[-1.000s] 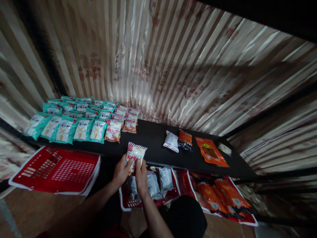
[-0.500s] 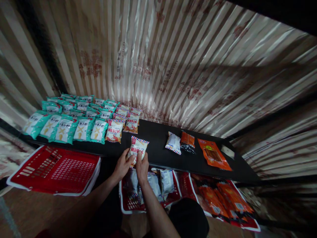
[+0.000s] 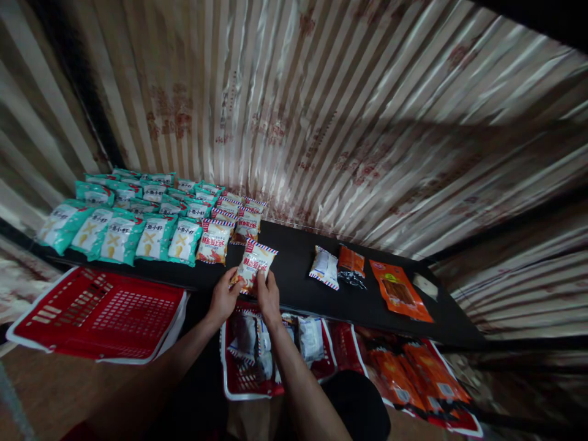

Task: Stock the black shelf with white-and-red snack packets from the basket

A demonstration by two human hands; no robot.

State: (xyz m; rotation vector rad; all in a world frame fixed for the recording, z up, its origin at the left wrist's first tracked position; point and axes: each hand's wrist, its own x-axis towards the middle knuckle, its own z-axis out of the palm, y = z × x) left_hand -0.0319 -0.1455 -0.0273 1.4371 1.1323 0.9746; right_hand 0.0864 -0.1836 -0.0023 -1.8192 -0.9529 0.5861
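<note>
Between my two hands is a white and orange snack bag with a striped top edge and red lettering, held tilted above the front of the black shelf. My left hand grips its lower left corner. On its lower right side, my right hand pinches it with the thumb in front. Just left of it stand matching snack bags, packed in short rows. Beyond those, several teal and white snack bags fill the left end of the shelf.
Below the shelf are a red basket at left, a red basket of snack bags in the middle, and orange packets in another at right. A white bag, a dark orange packet and an orange packet lie on the shelf.
Both hands have lifted the snack bag slightly up and forward, closer to the row of matching bags. More of the middle basket's contents now shows beneath them.
</note>
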